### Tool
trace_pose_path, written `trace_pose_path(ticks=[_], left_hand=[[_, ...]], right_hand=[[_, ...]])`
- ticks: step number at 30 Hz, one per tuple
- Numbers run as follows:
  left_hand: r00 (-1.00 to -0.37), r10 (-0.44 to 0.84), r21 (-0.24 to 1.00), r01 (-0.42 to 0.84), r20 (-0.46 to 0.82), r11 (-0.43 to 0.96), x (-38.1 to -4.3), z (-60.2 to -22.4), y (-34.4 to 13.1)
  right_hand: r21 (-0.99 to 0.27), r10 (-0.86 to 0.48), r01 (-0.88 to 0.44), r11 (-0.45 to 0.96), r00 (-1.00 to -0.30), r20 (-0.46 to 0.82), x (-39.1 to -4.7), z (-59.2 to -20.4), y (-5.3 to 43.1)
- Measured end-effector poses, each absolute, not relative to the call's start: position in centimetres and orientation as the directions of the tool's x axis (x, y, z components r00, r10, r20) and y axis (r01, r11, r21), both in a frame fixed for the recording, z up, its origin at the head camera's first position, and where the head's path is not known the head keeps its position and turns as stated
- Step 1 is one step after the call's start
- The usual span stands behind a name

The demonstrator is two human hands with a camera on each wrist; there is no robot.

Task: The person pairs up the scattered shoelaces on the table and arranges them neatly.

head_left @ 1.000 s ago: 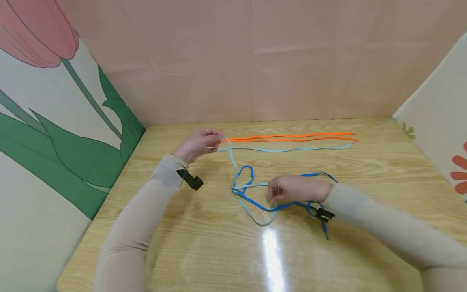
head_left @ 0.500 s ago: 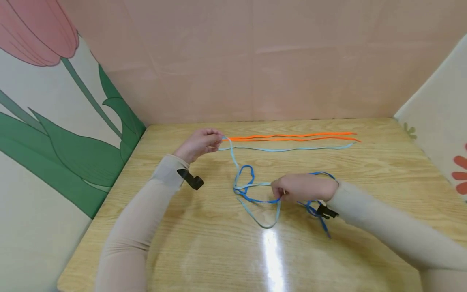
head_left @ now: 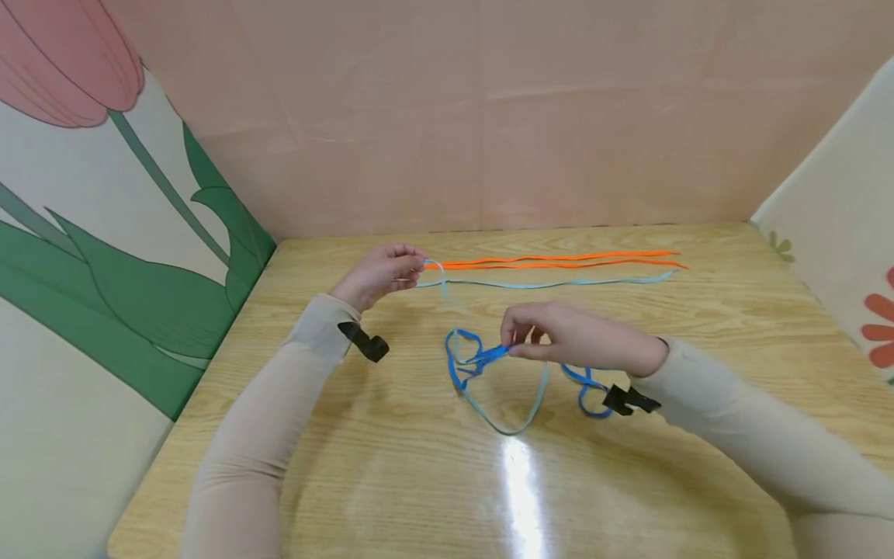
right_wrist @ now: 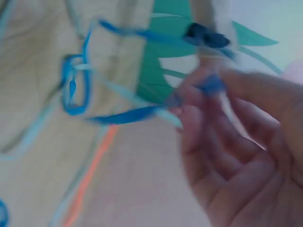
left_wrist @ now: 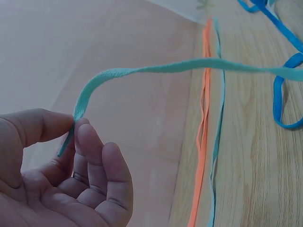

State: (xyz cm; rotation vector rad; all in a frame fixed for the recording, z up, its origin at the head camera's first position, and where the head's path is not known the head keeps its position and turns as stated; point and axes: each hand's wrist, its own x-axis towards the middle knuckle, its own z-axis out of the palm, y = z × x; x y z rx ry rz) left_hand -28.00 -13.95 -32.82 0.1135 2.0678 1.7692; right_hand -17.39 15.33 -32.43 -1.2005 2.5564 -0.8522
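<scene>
from my remote seat i judge this as untangling: left hand point(head_left: 380, 276) pinching the teal shoelace point(left_wrist: 165, 68) by its tip, right hand point(head_left: 569, 334) pinching the blue shoelace point(head_left: 494, 355) above the counter point(head_left: 391, 466), the next move calling for easing the two laces gently apart.

Indoor, a small screened-in work corner; home, studio or workshop can't be told from these views. Wood-grain counter point(head_left: 391, 481) fills lower half of the head frame, creased pink backdrop point(head_left: 482, 140) right behind it across the top, white left panel point(head_left: 56, 466) printed with big pink tulip point(head_left: 70, 62) and green leaves point(head_left: 126, 310), pale right panel point(head_left: 845, 194) with red flower point(head_left: 878, 332) at right edge. Bright glare point(head_left: 522, 497) on the counter, bottom center, suggests strong room lighting.
</scene>
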Motion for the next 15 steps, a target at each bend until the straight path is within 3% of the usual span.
trace_pose_path(ticks=[5,15], left_hand=[[-0.912,0.320,0.960,-0.204,-0.257,0.190,-28.0,-32.8,-14.0],[-0.916,0.321,0.967,-0.198,-0.240,0.158,-28.0,-33.4,-13.8]], right_hand=[[-0.553,-0.788,-0.632,0.543,-0.610,-0.077,-17.7,-35.3,15.4],[-0.515,-0.830,-0.669,0.535,-0.531,-0.172,-17.3,-37.6,13.1]])
